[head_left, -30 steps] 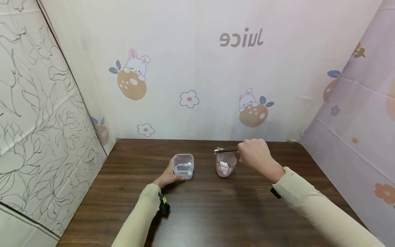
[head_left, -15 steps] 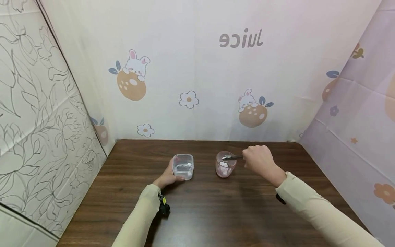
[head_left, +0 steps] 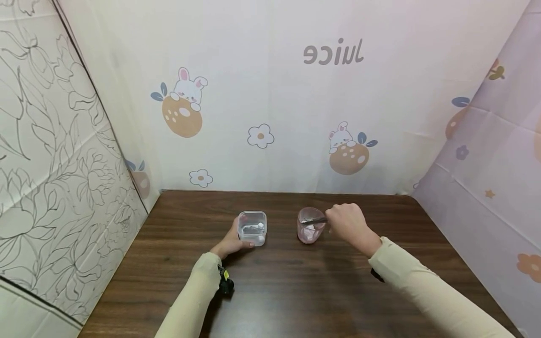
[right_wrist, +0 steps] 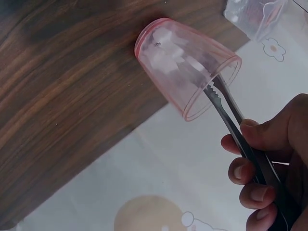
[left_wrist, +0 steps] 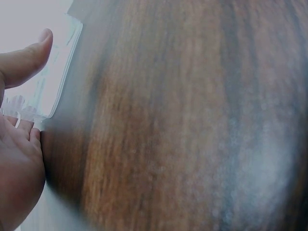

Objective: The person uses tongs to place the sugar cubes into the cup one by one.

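Note:
In the head view my left hand (head_left: 230, 241) grips a clear square plastic container (head_left: 252, 229), thumb along its near side. A few small white pieces (head_left: 259, 227) lie inside it. My right hand (head_left: 348, 223) holds dark metal tongs (head_left: 316, 220) with serrated tips. These reach through the mouth of a pink see-through cup (right_wrist: 185, 67), upright on the table. White lumps (right_wrist: 166, 48) lie at the cup's bottom. In the right wrist view the tong arms stand slightly apart, the thumb and fingers around them. The left wrist view shows my thumb (left_wrist: 29, 60) against the container's side.
The dark wood table (head_left: 274, 295) runs back to a printed curtain (head_left: 270, 94). Another curtain (head_left: 55, 141) with line flowers hangs at the left. A black wrist camera (head_left: 226, 284) sits on my left wrist.
The tongs, above the cup's rim with a white piece at the tips a second ago, have gone down into the cup. No piece shows at the tips now. My left hand stays put.

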Demonstrator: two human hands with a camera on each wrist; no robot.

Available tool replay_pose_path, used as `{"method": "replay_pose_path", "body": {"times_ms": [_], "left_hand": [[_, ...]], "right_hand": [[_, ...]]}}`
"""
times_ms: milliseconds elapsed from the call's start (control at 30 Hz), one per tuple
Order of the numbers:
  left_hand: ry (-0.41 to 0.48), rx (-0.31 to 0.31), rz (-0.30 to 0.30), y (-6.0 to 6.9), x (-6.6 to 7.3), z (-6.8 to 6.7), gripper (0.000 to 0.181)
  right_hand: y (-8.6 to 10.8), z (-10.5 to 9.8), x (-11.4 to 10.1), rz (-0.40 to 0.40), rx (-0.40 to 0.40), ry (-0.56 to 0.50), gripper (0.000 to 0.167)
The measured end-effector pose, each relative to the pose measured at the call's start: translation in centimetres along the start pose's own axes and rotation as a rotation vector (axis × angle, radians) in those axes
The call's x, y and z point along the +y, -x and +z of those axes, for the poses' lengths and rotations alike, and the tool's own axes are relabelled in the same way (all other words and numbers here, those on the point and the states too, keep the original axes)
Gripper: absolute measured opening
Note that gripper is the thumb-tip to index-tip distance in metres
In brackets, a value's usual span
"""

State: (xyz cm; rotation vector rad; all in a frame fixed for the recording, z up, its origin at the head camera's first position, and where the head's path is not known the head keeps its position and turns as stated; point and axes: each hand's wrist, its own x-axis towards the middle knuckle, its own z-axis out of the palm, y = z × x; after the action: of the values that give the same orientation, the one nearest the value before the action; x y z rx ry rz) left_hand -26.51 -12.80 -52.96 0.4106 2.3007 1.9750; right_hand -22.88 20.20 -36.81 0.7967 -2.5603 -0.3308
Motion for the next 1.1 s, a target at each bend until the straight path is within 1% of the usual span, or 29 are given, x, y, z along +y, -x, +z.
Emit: {"method": "replay_pose_path", "body": {"times_ms": [67,133,300,400,500,667,767,967,1100], "left_hand": [[0.001,-0.003,0.005,0.1,0.4,0.0,0.100],[0.003,-0.006,0.010,0.4,1.2,0.1,0.098],[-0.003,-0.025,-0.004,1.2,3.3,0.1,0.095],[-0.005,-0.032,-0.011,1.4,3.6,0.0,0.095],[-0.002,-0.035,-0.010,1.4,3.6,0.0,0.095],[0.007,-0.039,-0.005,1.4,3.5,0.0,0.096],[0.010,-0.038,0.000,1.3,3.4,0.0,0.096],[0.010,-0.032,0.000,1.4,3.6,0.1,0.095],[0.006,-0.008,-0.003,0.7,1.6,0.1,0.099]], "right_hand": [[-0.1,0.2,-0.1,-0.004,0.013,0.004,0.046],[-0.1,0.4,-0.2,-0.009,0.024,0.005,0.045],[-0.2,1.0,-0.3,-0.014,0.028,0.013,0.042],[-0.2,1.1,-0.4,-0.018,0.024,0.014,0.040],[-0.2,1.1,-0.4,-0.020,0.026,0.016,0.037],[-0.2,0.8,-0.3,-0.018,0.034,0.019,0.042],[-0.2,0.4,0.0,-0.008,0.041,0.015,0.043],[-0.5,-1.1,0.6,0.021,0.054,-0.005,0.040],[-0.7,-2.3,0.9,0.034,0.045,-0.017,0.041]]}}
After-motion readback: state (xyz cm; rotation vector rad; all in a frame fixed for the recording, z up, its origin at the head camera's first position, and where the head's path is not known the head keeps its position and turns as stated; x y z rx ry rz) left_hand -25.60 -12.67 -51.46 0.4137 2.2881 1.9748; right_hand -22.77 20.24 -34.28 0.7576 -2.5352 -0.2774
